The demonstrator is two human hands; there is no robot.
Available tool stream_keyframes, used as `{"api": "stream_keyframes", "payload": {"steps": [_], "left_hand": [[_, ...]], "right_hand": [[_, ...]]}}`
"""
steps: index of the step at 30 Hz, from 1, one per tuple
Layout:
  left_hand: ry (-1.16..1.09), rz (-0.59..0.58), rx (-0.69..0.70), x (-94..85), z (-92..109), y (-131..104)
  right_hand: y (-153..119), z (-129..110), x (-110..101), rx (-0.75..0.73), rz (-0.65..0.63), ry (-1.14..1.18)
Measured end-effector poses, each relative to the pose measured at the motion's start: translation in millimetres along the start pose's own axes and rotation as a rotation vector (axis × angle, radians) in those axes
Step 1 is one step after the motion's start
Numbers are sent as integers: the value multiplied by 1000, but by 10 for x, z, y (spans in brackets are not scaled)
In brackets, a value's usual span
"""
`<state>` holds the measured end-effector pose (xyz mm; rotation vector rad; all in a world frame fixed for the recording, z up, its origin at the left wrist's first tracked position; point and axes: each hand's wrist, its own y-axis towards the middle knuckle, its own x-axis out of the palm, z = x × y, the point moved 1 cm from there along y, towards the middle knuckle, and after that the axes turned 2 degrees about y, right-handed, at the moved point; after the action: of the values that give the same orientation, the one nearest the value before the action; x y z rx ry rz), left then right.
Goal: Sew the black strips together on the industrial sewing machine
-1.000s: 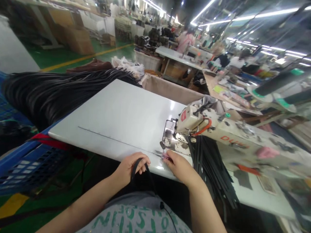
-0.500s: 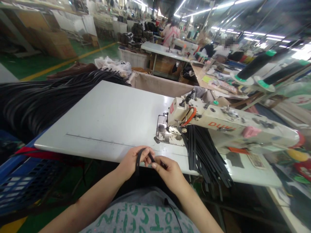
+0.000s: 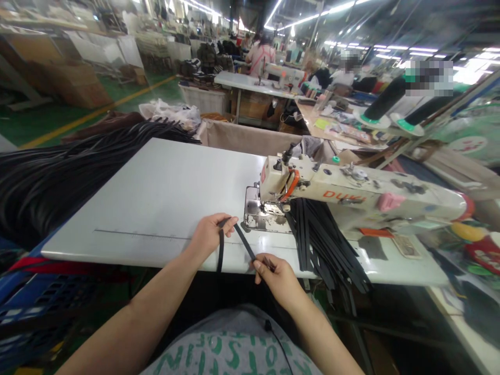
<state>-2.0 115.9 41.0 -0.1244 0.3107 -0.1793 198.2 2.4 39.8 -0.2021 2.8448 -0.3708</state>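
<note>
A: Watching this — left hand (image 3: 209, 234) pinches a black strap (image 3: 244, 240), right hand (image 3: 278, 278) grips its other end, at the table's (image 3: 164, 187) front edge.

B: Not under the sewing machine (image 3: 351, 195) yet. Finished-looking straps (image 3: 324, 239) hang beside it, so I'd guess stitching's left.

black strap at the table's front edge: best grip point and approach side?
Grip the black strap on its taut run between the left hand and right hand. It is flat and thin there, so probably pinch across its faces, coming from the near edge of the white table, clear of the sewing machine.
</note>
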Motion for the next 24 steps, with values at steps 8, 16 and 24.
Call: {"api": "stream_keyframes", "payload": {"steps": [8, 16, 24], "left_hand": [[317, -90, 111, 306, 97, 577], [467, -165, 181, 465, -12, 1027], [723, -72, 114, 548, 220, 1156]], "right_hand": [[52, -78, -97, -56, 171, -387], [264, -156, -115, 35, 203, -843], [436, -205, -112, 113, 198, -958]]}}
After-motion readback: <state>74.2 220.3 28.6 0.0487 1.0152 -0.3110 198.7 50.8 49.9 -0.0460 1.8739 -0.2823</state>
